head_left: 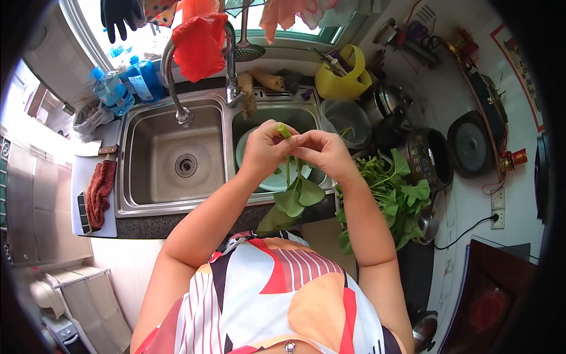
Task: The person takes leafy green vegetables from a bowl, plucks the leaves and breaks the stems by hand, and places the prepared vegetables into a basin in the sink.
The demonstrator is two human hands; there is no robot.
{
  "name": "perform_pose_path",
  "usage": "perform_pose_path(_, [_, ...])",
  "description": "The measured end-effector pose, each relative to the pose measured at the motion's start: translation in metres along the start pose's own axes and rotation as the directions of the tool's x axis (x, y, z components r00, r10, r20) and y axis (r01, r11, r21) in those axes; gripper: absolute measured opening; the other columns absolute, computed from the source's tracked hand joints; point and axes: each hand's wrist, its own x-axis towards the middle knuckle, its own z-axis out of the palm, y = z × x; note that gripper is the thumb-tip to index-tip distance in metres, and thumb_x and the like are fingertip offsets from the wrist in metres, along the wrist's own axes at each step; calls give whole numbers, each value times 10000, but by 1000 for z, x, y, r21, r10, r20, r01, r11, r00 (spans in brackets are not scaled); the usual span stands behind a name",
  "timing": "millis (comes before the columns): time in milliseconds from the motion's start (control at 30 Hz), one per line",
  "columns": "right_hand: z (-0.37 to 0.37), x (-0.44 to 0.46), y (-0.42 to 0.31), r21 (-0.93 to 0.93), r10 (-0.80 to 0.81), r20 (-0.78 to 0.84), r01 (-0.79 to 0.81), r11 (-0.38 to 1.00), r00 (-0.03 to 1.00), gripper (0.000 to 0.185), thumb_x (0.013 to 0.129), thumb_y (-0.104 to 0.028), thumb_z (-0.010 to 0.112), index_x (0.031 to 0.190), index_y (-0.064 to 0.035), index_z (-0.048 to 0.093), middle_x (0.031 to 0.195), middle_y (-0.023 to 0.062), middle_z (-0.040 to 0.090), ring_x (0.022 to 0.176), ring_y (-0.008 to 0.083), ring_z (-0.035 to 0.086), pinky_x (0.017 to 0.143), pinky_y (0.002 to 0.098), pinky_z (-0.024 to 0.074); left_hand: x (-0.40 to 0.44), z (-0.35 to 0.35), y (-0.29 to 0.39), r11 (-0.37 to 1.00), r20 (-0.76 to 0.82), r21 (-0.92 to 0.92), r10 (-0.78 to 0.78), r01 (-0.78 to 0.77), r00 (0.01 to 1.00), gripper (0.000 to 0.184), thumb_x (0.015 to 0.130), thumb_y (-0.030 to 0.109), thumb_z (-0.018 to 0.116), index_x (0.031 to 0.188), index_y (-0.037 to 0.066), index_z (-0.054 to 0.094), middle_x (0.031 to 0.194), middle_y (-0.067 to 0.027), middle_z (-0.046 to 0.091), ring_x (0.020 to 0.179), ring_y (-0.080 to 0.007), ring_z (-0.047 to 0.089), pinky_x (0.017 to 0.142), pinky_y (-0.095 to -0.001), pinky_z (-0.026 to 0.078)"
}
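My left hand (261, 152) and my right hand (328, 154) meet over the right sink basin, fingertips touching. Both pinch one leafy green stalk (284, 131). Its pale cut-looking end points up between my fingers, and broad leaves hang down toward my body. Part of the stem is hidden behind my fingers. Below them, a pale green bowl (240, 147) sits in the sink with bits of green in it. To the right of my right forearm lies a heap of leafy greens (407, 203). A clear plastic container (348, 112) with a little green inside stands behind my right hand.
The left sink basin (147, 147) has a curved faucet (171, 76) over it. On a white board (82, 200) at left are a cleaver (97, 149) and a red-brown cloth (100, 192). Blue bottles (141, 79), a yellow basket (330, 82) and a cooker (425, 154) stand around the counter.
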Motion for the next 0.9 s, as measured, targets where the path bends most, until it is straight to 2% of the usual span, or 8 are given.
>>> perform_pose_path(100, [6, 3, 10, -111, -43, -54, 37, 993, 998, 137, 775, -115, 656, 841, -7, 603, 742, 9, 624, 688, 45, 552, 631, 203, 442, 1, -6, 6, 995, 88, 66, -79, 73, 993, 164, 792, 171, 668, 836, 26, 605, 719, -4, 531, 590, -69, 550, 453, -201, 428])
perform_pose_path(200, [4, 6, 20, -142, -44, -13, 42, 989, 999, 72, 798, -58, 615, 839, -6, 587, 737, -6, 592, 642, 41, 520, 590, 187, 410, 3, -15, 9, 987, 101, -87, -124, 133, 987, 177, 797, 185, 668, 828, 33, 584, 718, -2, 574, 582, -68, 539, 451, -192, 399])
perform_pose_path(300, [11, 3, 13, 65, 27, -5, -27, 998, 1000, 91, 796, -68, 606, 858, -3, 593, 728, 3, 592, 643, 49, 525, 593, 196, 416, 2, -23, 6, 982, 89, -72, -165, 172, 982, 175, 804, 188, 659, 812, 35, 572, 683, 2, 571, 574, -61, 537, 443, -188, 389])
perform_pose_path(333, [13, 3, 13, 37, 2, -15, -2, 999, 1000, 101, 796, -71, 599, 868, 0, 595, 731, 10, 600, 647, 56, 536, 594, 198, 421, 2, -25, 4, 981, 94, -55, -182, 188, 979, 174, 805, 186, 657, 807, 36, 570, 678, 3, 570, 573, -59, 537, 442, -188, 388])
perform_pose_path(500, [25, 5, 18, -248, -127, -132, 91, 964, 983, 148, 770, -145, 589, 825, -8, 606, 677, 55, 617, 611, 115, 578, 556, 263, 443, 0, -26, -11, 989, 110, 56, -142, 137, 984, 155, 818, 175, 639, 805, 37, 569, 685, 0, 568, 579, -56, 533, 443, -188, 388])
perform_pose_path(633, [35, 5, 20, -545, -304, -130, 188, 817, 944, 137, 735, -120, 546, 826, -38, 607, 702, 110, 609, 614, 244, 592, 545, 321, 442, -6, -25, -12, 985, 101, 78, -161, 154, 982, 140, 831, 166, 616, 814, 36, 567, 686, 1, 565, 583, -58, 529, 455, -191, 392])
perform_pose_path(733, [40, 8, 28, -380, -319, -132, 249, 891, 938, 113, 766, -108, 533, 807, -23, 595, 685, 70, 618, 589, 181, 578, 524, 289, 427, -8, -28, -16, 985, 100, 82, -160, 152, 982, 136, 840, 166, 603, 826, 36, 563, 689, 3, 564, 592, -62, 528, 473, -195, 398])
perform_pose_path(900, [48, 19, 58, 266, -85, -127, 116, 957, 988, 86, 812, -77, 503, 790, -27, 570, 649, -8, 564, 550, 66, 486, 519, 209, 394, -10, -31, -24, 986, 86, -55, -155, 160, 984, 136, 848, 176, 594, 838, 44, 563, 714, 0, 572, 600, -62, 526, 502, -205, 406])
